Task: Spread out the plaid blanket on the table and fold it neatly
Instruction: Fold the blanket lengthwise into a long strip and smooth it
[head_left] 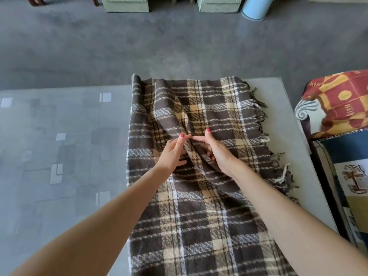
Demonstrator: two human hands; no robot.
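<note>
Floor of grey carpet (pixel 139 46) fills the far half of the view, with pale green cabinet bases and a light blue metal bin (pixel 255 8) cut off at the top edge. Nearer, the low grey table with a pale top (pixel 282 120) carries the brown, cream and white plaid woollen blanket (pixel 209 216), which lies lengthwise away from the person, fringe along its right edge, its near end running out of view at the bottom. It seems to be doubled already, though the layers cannot be counted. A raised ridge of cloth runs diagonally from the far left corner to the middle, and both hands meet there, probably to work that wrinkle flat before the next fold.

The left hand (pixel 173 154) has thumb and forefinger closed on the ridge, its other fingers loosely spread on the cloth. The right hand (pixel 216 150) has its forefinger stretched toward the left hand, thumb up, while its remaining fingers curl under a fold, so whether they grip cloth cannot be told. A patterned red and yellow throw on a sofa arm (pixel 342 100) sits at the right, partly cropped.
</note>
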